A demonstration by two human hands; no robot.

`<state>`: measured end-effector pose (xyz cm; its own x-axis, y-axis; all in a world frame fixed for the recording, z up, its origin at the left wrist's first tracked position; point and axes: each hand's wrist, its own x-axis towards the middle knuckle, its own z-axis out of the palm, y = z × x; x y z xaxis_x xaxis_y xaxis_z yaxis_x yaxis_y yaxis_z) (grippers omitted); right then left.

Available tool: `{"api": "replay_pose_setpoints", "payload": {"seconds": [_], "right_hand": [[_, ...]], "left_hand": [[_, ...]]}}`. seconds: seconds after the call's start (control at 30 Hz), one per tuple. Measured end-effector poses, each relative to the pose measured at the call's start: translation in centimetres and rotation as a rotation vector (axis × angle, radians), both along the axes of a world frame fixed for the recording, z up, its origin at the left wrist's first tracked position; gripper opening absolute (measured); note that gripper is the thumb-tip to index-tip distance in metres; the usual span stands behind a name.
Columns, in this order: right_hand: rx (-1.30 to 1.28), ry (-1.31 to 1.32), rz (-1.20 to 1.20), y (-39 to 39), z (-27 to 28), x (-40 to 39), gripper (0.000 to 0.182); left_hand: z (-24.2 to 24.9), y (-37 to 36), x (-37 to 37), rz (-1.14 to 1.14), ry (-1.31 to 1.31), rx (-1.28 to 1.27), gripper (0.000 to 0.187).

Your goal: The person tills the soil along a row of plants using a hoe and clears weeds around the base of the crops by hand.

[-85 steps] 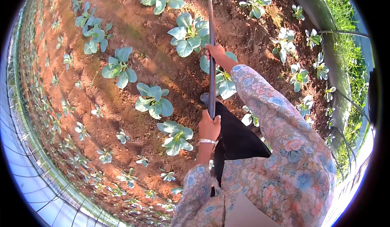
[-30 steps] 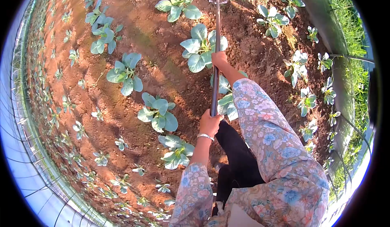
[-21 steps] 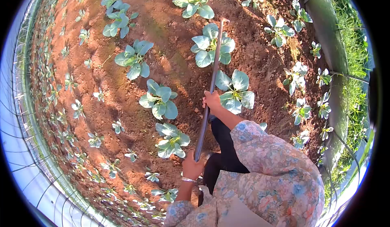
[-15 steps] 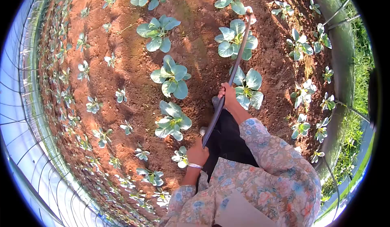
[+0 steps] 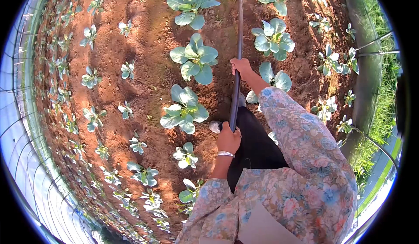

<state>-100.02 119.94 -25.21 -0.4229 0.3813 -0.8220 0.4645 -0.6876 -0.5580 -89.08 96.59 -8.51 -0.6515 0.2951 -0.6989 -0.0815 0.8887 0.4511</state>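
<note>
A long-handled hoe point(image 5: 238, 30) runs up the middle of the head view, its pale, bright head at the far end over the soil between two plant rows. My left hand point(image 5: 228, 139), with a band at the wrist, is wrapped round the near end of the dark handle. Farther up the handle, my right hand point(image 5: 242, 68) is closed round it too. To the left of the handle grows a broad-leaved green plant point(image 5: 185, 109). Another leafy plant point(image 5: 274, 38) stands to the right, beyond my right hand.
Rows of smaller seedlings point(image 5: 91, 78) cover the reddish soil point(image 5: 148, 69) to the left. My shoes point(image 5: 215, 126) stand between the rows. On the right, a grey strip point(image 5: 364, 86) borders grass point(image 5: 384, 95) and thin metal poles. A curved framed wall lies at far left.
The hoe has swung left, its head moving from beside the right-hand plants to the gap between rows. Both hands stay on the handle and sit higher in view. The camera view has shifted.
</note>
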Motion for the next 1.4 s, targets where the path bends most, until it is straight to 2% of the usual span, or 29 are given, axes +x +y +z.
{"api": "replay_pose_setpoints", "payload": {"seconds": [0.07, 0.1, 0.13, 0.2, 0.27, 0.33, 0.4, 0.43, 0.53, 0.6, 0.67, 0.7, 0.73, 0.77, 0.8, 0.87, 0.93, 0.97, 1.03, 1.07, 1.13, 1.2, 1.23, 1.27, 1.3, 1.33, 1.37, 1.4], "right_hand": [[0.026, -0.197, 0.256, -5.8, -1.5, -0.2, 0.016], [0.076, -0.214, 0.265, -9.4, -3.6, 0.6, 0.018], [0.119, -0.232, 0.272, -13.3, -4.7, 1.7, 0.02], [0.172, -0.392, 0.28, -19.0, -0.7, 3.3, 0.026], [0.088, -0.41, 0.455, -21.8, 2.7, 5.4, 0.029], [0.002, -0.26, 0.229, -24.9, 4.2, 8.5, 0.029], [-0.049, -0.26, 0.259, -26.9, 6.8, 11.1, 0.027], [-0.103, -0.264, 0.224, -27.8, 7.4, 12.4, 0.026], [-0.138, -0.17, 0.146, -28.9, 7.0, 14.5, 0.02], [-0.17, -0.007, 0.125, -26.9, 4.8, 14.7, 0.019], [-0.318, -0.11, 0.009, -22.4, 6.2, 11.9, 0.02], [-0.194, -0.178, -0.048, -20.4, 5.2, 10.1, 0.021], [-0.068, -0.101, -0.069, -18.1, 2.3, 9.1, 0.027], [-0.073, -0.007, -0.01, -15.6, -0.4, 8.4, 0.025], [0.006, -0.063, 0.044, -14.8, -1.9, 7.8, 0.025], [-0.034, -0.09, 0.136, -15.8, -11.6, 10.4, 0.028], [0.127, -0.487, 0.364, -22.2, -5.1, 9.5, 0.034], [0.066, -0.481, 0.324, -25.7, -3.3, 10.5, 0.034], [-0.037, -0.471, 0.24, -30.8, -0.5, 12.6, 0.033], [-0.084, -0.457, 0.218, -32.9, 0.8, 13.4, 0.033], [-0.242, -0.339, -0.011, -36.5, 3.0, 15.4, 0.023], [-0.492, -0.291, -0.072, -37.7, 4.6, 17.2, 0.024], [-0.478, -0.351, -0.004, -37.6, 5.9, 17.7, 0.023], [-0.374, -0.449, 0.07, -37.4, 7.1, 17.8, 0.014], [-0.588, 0.058, 0.042, -36.9, 0.7, 21.6, 0.011], [-0.889, 0.539, 0.009, -36.4, -5.8, 25.4, 0.012], [-0.745, 0.641, 0.02, -37.1, -9.9, 26.2, 0.013], [-0.596, 0.73, 0.021, -37.6, -9.7, 25.0, 0.016]], "left_hand": [[-0.1, -3.3, 1.1, 0.044, 0.041, 0.023, 0.036], [0.0, -6.8, 2.1, 0.053, 0.105, 0.06, 0.035], [0.6, -9.9, 2.2, 0.076, -0.061, -0.12, 0.035], [3.1, -15.5, 4.0, 0.124, -0.042, -0.125, 0.033], [5.3, -18.5, 6.4, 0.138, -0.052, -0.149, 0.031], [8.1, -20.1, 9.1, 0.108, 0.037, -0.185, 0.027], [11.2, -21.0, 11.1, 0.182, -0.018, -0.23, 0.026], [11.5, -22.2, 12.3, 0.172, 0.007, -0.164, 0.03], [11.6, -22.8, 13.9, 0.187, -0.083, -0.218, 0.032], [9.8, -22.2, 13.2, 0.171, -0.03, -0.099, 0.034], [7.3, -20.7, 11.3, 0.131, -0.074, -0.069, 0.034], [5.9, -19.7, 10.4, 0.081, 0.006, -0.007, 0.032], [5.5, -18.2, 9.5, 0.109, 0.078, 0.015, 0.021], [5.4, -17.1, 8.6, 0.039, 0.032, -0.024, 0.031], [4.7, -16.7, 7.9, 0.032, 0.018, -0.042, 0.031], [4.9, -17.9, 7.8, 0.017, -0.034, -0.102, 0.031], [5.6, -21.8, 10.2, 0.143, -0.078, -0.071, 0.033], [5.7, -24.8, 11.8, 0.113, -0.057, -0.131, 0.033], [9.2, -29.0, 13.4, 0.074, 0.044, -0.235, 0.031], [11.5, -30.3, 13.3, 0.047, -0.001, -0.336, 0.029], [14.4, -32.9, 14.1, 0.052, 0.091, -0.349, 0.021], [17.2, -33.1, 15.0, 0.06, 0.126, -0.418, 0.018], [17.4, -33.3, 16.5, 0.088, 0.146, -0.419, 0.017], [17.3, -33.2, 18.0, 0.12, 0.164, -0.429, 0.017], [16.8, -32.4, 18.9, 0.213, 0.211, -0.375, 0.017], [16.2, -31.7, 19.6, 0.226, 0.196, -0.428, 0.019], [14.8, -31.7, 20.6, 0.268, 0.189, -0.402, 0.02], [13.4, -31.6, 21.5, 0.308, 0.181, -0.37, 0.02]]}}
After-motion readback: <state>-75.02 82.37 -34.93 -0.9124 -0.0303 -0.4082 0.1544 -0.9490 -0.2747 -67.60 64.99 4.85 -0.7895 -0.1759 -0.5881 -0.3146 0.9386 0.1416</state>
